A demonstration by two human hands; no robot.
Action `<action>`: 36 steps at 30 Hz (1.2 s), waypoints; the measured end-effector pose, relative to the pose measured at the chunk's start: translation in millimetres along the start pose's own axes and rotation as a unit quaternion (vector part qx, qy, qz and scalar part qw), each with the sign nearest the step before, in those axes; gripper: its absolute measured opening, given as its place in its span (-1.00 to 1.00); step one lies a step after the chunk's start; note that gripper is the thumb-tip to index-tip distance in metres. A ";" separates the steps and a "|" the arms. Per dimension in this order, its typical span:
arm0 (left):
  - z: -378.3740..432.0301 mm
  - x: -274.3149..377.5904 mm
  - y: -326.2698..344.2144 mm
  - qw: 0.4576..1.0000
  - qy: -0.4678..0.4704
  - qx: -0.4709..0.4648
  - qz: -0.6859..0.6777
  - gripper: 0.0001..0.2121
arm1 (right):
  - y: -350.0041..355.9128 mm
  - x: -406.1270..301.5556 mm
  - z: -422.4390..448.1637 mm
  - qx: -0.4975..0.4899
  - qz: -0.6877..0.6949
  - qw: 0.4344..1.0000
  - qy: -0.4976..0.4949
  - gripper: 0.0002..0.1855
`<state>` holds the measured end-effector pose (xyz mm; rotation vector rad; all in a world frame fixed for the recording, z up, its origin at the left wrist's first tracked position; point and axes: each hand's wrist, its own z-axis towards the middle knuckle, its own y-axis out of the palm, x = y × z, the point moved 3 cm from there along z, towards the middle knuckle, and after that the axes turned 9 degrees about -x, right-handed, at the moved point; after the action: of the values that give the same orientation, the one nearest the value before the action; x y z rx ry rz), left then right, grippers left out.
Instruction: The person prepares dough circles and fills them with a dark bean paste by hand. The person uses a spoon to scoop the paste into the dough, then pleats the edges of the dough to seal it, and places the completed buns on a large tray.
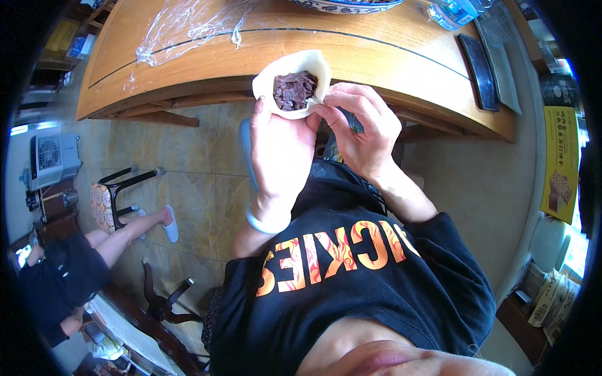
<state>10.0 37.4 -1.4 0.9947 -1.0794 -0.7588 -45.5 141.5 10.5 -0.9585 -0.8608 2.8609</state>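
Observation:
A round of pale dough (pixel 265 80) rests across the palm side and fingers of my left hand (pixel 283 150), its rim curling up like a shallow cup. Dark reddish-brown filling (pixel 295 90), which looks like bean paste, sits in its middle. The thumb and fingertips of my right hand (pixel 364 122) pinch the dough's edge on the right, where a small fold stands up. Both hands are raised just in front of the wooden table's (pixel 376 61) near edge. The fingers of my left hand are mostly hidden beneath the dough.
Crumpled plastic film (pixel 193 33) lies on the table's left part. A blue-and-white patterned bowl (pixel 348 5) stands at the far edge of view. To the right are a plastic bottle (pixel 451 14) and a dark smartphone (pixel 478 70). Another person (pixel 66 272) sits at left near a stool (pixel 103 204).

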 end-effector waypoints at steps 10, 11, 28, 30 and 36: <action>-3.5 0.3 -0.3 0.999 0.008 -0.022 0.029 -0.55 | -8.7 -4.1 6.8 -0.019 -0.035 0.994 -0.106 -0.72; -3.9 0.2 -0.1 0.999 0.008 -0.023 0.031 -0.55 | -9.0 -4.4 6.6 -0.016 -0.036 0.994 -0.102 -0.72; -6.5 1.1 -0.6 0.996 -0.001 -0.026 0.081 -0.53 | -6.9 -5.3 3.8 0.000 -0.015 0.997 -0.078 -0.75; -6.6 1.0 -1.4 0.996 -0.003 -0.029 0.084 -0.53 | -9.7 -8.0 4.0 -0.005 -0.002 0.997 -0.081 -0.79; -8.5 2.0 1.2 0.993 -0.009 -0.023 0.119 -0.52 | -10.3 -6.6 2.6 0.006 0.024 0.999 -0.048 -0.77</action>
<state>18.7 38.4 -0.8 0.8031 -1.1673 -0.5961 -43.3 147.8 21.1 -0.8595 -0.8361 2.9709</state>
